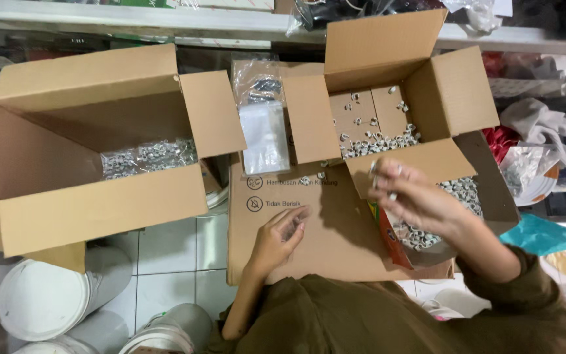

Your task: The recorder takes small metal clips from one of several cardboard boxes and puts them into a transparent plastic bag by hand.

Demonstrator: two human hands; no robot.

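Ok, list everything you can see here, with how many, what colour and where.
Open cardboard boxes: two, brown; large one at left, smaller one at upper middle.
Flat cardboard sheet: one, brown, under the hands.
Small metal ring parts: many, silvery; loose in the smaller box and in a tray at right.
Bagged metal parts: several clear bags, inside the large box.
Clear plastic bags: a small stack, between the boxes.
Buckets: about three, white, on the tiled floor lower left.
Teal cloth: one, at right.
Left hand: resting on the sheet, fingers curled.
Right hand: raised over the tray, blurred, pinching small silvery parts.
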